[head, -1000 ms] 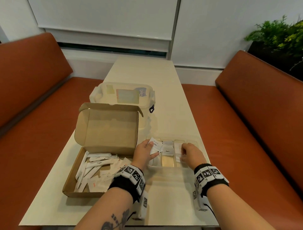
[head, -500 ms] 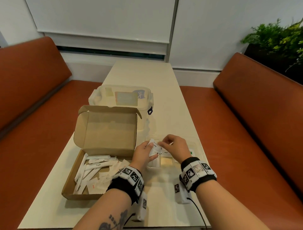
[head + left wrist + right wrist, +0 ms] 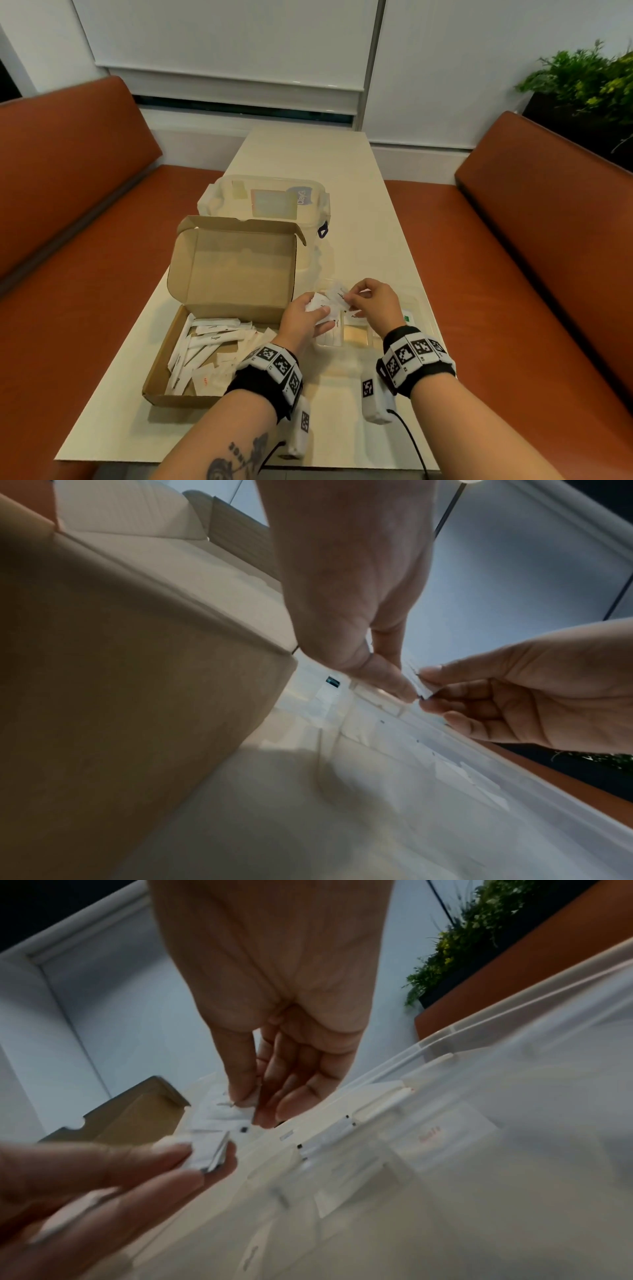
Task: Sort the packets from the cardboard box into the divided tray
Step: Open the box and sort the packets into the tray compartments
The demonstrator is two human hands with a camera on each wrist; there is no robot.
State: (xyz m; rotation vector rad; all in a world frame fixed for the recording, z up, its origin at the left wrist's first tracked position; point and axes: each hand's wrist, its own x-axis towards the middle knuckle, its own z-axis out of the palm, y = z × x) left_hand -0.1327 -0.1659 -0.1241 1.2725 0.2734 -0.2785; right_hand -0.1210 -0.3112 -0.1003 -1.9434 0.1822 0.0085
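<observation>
Roughly, progress: the sort looks under way but far from done.
Done: a few packets already lie in compartments of the divided tray, directly beneath the two hands.
Left: the cardboard box, off to the side of the left hand's grip, holds a loose heap of long white sticks and square sachets, plainly the larger share.
Left hand: thumb and fingers curled round a small stack of white packets, held above the tray's near-left compartments.
Right hand: thumb and forefinger pinch one white packet at its edge, right where it meets the left hand's stack; the other fingers hang loosely curled. Whether this packet is fully free of the stack is hard to tell, as the wrist views are blurred.
Packets: flat paper sachets, matte white with small dark print; thin, creased at the pinch, likely to flex or slip.
Tray: clear, smooth plastic with low straight dividers forming rectangular cells.
Box: brown corrugated card, shallow, its hinged lid standing upright behind.
Table: pale, smooth, long.
</observation>
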